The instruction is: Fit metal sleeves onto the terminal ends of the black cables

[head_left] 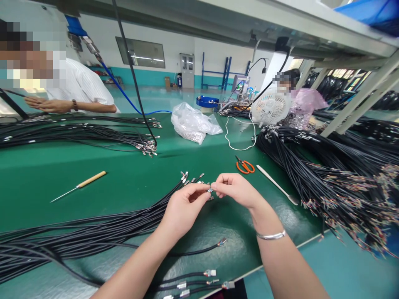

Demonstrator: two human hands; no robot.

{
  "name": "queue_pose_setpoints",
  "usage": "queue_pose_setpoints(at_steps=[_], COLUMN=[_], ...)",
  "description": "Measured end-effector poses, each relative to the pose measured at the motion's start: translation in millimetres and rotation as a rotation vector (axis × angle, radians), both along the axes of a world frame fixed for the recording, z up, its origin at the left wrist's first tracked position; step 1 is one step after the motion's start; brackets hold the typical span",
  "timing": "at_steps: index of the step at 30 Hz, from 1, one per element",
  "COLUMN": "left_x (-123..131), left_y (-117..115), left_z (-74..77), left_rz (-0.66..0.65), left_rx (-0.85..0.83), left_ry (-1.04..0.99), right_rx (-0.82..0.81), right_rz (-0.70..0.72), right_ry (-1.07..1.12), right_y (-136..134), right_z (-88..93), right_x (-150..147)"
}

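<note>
My left hand (183, 207) and my right hand (234, 189) meet over the green table, fingertips nearly touching. Between them is a small metallic cable connector (210, 190), pinched by the thumb and fingers of the left hand. The right thumb and forefinger are closed at its other side; fine detail there is too small to make out. Under and behind the left hand lies a bundle of black cables (131, 222) with metal connectors at its ends. One separate cable end (222, 241) lies nearer to me, in front of the hands.
On the green table (124, 178) lie an awl (92, 179), orange-handled scissors (245, 166) and a white stick-like tool (276, 183). A plastic bag of parts (195, 124), a white fan (270, 107) and piled cables (311, 174) stand beyond. A co-worker (82, 85) is at far left.
</note>
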State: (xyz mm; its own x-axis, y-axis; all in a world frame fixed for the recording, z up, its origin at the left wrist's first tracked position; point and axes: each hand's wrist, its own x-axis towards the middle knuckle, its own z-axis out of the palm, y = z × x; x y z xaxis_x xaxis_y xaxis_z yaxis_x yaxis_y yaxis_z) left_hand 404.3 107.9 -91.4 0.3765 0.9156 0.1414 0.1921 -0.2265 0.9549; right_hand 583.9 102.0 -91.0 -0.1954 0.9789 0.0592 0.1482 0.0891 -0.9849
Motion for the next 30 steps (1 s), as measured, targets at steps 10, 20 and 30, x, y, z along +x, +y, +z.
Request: queue_pose_setpoints(at_steps=[10,20,30], left_x=[0.0,2.0,0.0], left_y=[-4.2,-6.9,-8.2], left_z=[-8.5,-4.2,-5.0], left_rz=[0.113,0.157,0.142], left_rx=[0.362,0.329,0.331], left_ry=[0.068,0.062,0.065], right_rx=[-0.032,-0.026,-0.023], right_rz=[0.020,0.023,0.032], right_ry=[0.110,0.113,0.105], right_y=[-0.5,-1.1,-1.0], right_z=[0.8,3.3,2.1], right_x=[0.4,0.3,0.8])
